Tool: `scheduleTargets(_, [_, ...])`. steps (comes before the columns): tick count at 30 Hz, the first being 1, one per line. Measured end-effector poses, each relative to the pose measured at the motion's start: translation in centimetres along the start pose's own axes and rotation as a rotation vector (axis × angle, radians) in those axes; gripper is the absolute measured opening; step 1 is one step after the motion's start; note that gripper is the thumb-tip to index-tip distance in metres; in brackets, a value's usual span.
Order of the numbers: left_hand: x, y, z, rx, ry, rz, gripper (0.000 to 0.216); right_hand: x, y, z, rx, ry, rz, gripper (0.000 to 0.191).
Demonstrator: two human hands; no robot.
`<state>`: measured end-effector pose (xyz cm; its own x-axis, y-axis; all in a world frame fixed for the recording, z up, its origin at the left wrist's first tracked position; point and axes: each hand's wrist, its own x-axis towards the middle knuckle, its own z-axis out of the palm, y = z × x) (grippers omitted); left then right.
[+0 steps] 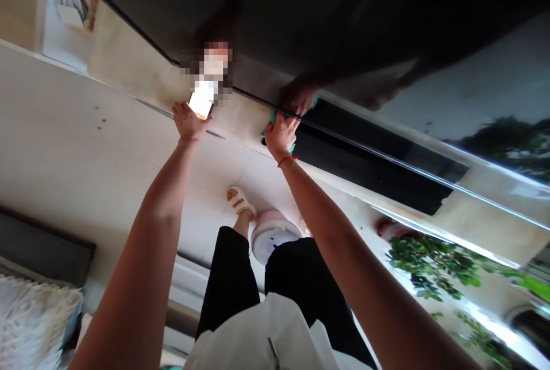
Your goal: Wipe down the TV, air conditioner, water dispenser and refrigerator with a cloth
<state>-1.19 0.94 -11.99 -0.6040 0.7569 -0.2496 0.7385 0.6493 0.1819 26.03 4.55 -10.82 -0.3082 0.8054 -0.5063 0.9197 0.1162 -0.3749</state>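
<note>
My left hand is closed around the lower end of a phone with a bright screen, its upper part blurred out by pixelation. My right hand, a red string at its wrist, presses a green cloth onto the pale cabinet top. That hand is at the near end of a long black bar, just below the lower edge of a large dark TV screen. The glossy screen mirrors my hand and the cloth. Most of the cloth is hidden under my fingers.
A leafy potted plant stands at the right. By my sandalled foot is a round pink and white object on the floor. White lacy fabric shows at lower left. Small items sit at upper left.
</note>
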Motion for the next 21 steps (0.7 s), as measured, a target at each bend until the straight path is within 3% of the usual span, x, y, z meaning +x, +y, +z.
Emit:
scheduleTargets(2, [-1.1, -0.2, -0.3, -0.019, -0.042, -0.095, 0.078, -2.3, 0.0, -0.5, 0.015, -0.027, 0.044, 0.07])
scheduleTargets(5, [-4.4, -2.4, -1.0, -0.048, -0.114, -0.244, 0.077, -6.1, 0.4, -0.2, 0.018, -0.217, -0.061, 0.062])
scheduleTargets(8, [-9.9, -6.7, -2.5, -0.077, -0.169, -0.418, 0.068, -10.1, 0.5, 0.7, 0.02, -0.457, -0.068, 0.033])
scheduleTargets(11, [-17.3, -11.7, -5.7, -0.094, -0.198, -0.617, 0.055, -14.6, -0.2, 0.6, 0.039, -0.648, -0.037, 0.028])
scheduleTargets(14, [-25.0, -15.9, -10.7, -0.115, -0.154, -0.763, 0.058, -18.5, -2.5, -1.6, 0.106, -0.686, -0.026, 0.02])
scheduleTargets(17, [-31.5, -19.3, -17.1, -0.163, -0.089, -0.884, 0.064, -20.8, -6.5, -5.8, 0.191, -0.669, -0.014, 0.01])
scheduleTargets(21, [-36.7, -23.6, -26.3, -0.242, 0.027, -1.082, 0.057, -21.1, -13.8, -13.6, 0.289, -0.668, 0.002, 0.03])
